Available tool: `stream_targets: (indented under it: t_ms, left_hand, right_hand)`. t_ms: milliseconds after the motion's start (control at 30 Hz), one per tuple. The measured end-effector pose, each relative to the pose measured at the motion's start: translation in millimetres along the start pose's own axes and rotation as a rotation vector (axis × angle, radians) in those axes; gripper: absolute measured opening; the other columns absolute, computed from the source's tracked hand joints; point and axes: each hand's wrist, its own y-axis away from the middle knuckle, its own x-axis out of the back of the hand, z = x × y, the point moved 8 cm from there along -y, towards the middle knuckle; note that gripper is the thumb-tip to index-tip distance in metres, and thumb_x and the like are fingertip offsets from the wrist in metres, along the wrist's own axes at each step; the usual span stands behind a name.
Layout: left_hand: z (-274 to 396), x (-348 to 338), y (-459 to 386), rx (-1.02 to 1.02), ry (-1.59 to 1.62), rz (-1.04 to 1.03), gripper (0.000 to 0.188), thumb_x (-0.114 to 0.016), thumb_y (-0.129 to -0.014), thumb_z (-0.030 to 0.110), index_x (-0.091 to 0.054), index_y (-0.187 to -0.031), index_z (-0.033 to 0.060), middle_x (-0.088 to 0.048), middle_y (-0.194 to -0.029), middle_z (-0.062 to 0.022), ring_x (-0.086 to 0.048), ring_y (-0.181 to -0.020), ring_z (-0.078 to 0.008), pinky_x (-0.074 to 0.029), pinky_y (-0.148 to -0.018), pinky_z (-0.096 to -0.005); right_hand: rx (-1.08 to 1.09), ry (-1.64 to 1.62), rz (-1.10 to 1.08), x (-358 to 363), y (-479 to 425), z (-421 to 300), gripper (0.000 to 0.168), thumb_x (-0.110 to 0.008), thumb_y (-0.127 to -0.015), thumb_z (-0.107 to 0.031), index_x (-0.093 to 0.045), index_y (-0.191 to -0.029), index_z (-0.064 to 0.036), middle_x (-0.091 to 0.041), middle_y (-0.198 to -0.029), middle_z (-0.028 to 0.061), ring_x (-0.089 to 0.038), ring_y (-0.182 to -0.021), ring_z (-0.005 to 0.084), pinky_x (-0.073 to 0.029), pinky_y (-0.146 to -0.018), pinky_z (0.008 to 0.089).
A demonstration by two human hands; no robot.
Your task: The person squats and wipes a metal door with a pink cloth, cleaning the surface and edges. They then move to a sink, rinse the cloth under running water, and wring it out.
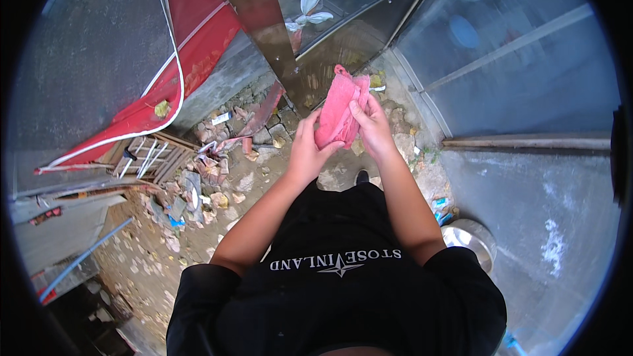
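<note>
A pink cloth [338,104], folded into a thick pad, is held up in front of me with both hands. My left hand [312,144] grips its lower left side, the thumb lying across the bottom edge. On the other side, my right hand [374,126] pinches the cloth with the thumb on its front face. A darker, bunched corner sticks up at the top of the cloth. Behind it stands a dark, smeared panel [341,52] with a metal frame. The far side of the cloth is hidden from me.
Rubble and litter [217,198] cover the dirt ground on the left, beside a wooden crate [153,158]. A red tarpaulin with white edging [198,69] hangs at upper left. To the right are a glass pane [514,69], a concrete slab [534,217] and a round metal vessel [472,240].
</note>
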Motion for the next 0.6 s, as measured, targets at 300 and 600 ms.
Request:
stream_targets:
  t_ms: [300, 600]
  left_hand:
    - [-7.1, 44.4, 16.8, -0.225, -0.231, -0.164, 0.052, -0.077, -0.095, 0.027, -0.064, -0.143, 0.0090, -0.073, -0.086, -0.0212, -0.073, -0.075, -0.0391, -0.060, -0.067, -0.0450]
    - [67.7, -1.6, 92.9, -0.435, -0.599, -0.343, 0.056, -0.079, -0.088, 0.042, -0.070, -0.131, 0.0063, -0.054, -0.093, -0.0102, -0.064, -0.078, -0.0285, -0.057, -0.064, -0.0408]
  right_hand:
    - [0.029, -0.064, 0.126, -13.1, 43.8, 29.8, 0.039, -0.060, -0.109, -0.017, -0.056, -0.145, -0.003, -0.072, -0.127, 0.0075, -0.069, -0.114, 0.0160, -0.055, -0.102, 0.0342]
    - [-0.120, -0.202, 0.298, -7.2, 119.4, 57.4, 0.052, -0.069, -0.104, -0.038, -0.061, -0.136, 0.001, -0.069, -0.126, 0.0117, -0.069, -0.110, 0.0223, -0.057, -0.097, 0.0372]
